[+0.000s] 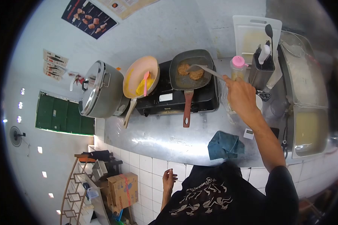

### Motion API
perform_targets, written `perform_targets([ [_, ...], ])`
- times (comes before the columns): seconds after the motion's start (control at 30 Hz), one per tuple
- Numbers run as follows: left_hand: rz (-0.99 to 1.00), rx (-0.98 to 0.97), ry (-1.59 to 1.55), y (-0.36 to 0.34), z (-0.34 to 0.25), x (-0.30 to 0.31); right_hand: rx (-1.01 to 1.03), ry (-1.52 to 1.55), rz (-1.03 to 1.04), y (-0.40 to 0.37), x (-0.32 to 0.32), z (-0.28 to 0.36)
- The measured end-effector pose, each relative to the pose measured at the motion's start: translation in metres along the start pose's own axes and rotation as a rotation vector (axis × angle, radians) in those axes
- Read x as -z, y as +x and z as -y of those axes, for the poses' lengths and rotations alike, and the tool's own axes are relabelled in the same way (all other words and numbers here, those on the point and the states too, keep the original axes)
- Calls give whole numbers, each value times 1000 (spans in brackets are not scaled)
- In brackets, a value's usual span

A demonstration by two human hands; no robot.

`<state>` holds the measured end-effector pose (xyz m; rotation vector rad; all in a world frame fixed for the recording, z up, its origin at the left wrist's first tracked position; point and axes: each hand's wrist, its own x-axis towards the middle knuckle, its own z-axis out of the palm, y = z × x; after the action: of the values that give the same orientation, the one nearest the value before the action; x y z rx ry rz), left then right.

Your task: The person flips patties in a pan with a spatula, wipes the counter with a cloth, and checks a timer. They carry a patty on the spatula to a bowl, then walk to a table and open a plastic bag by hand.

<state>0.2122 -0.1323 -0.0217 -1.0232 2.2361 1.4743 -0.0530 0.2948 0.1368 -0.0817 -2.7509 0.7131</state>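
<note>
My right hand [238,93] is closed around the handle of a grey spatula [210,70]. Its far end rests in a square dark pan [182,83], touching or just over two browned patties [196,74]. The pan sits on the right side of a black gas stove [161,108], its brown handle toward me. Beside it on the stove, a cream-coloured pan [130,80] is tilted, with yellow food and a pink spatula [145,84] in it. My left hand [169,180] hangs low in front of the counter, holding nothing, fingers loosely bent and apart.
A large metal pot [105,90] stands left of the stove. On the right are a pink-lidded bottle [238,65], a dark utensil holder [261,71], scissors [264,95] and a metal container [310,131]. A teal cloth [224,145] lies near the counter's front edge.
</note>
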Motion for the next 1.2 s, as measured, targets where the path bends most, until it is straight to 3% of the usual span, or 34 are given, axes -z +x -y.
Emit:
perform_targets([
  [0.17,-44,81,-47,-7,57,1,31,-67,87,4,-1,0],
  [0.3,12,79,15,-1,61,2,35,-75,20,6,9,12],
  [0.37,8,35,-26,8,54,-1,16,-136,138,6,2,9],
  [0.7,121,-285,-72,73,-22,-15,-3,-210,50,9,-2,28],
  [0.77,219,-342,-128,81,-57,-30,-11,-180,-34,10,5,40],
  [0.93,454,-384,-230,89,-145,-68,-51,-262,11,14,-2,54],
  [1.2,818,-392,-282,99,-190,-100,-87,-334,15,21,-12,76],
])
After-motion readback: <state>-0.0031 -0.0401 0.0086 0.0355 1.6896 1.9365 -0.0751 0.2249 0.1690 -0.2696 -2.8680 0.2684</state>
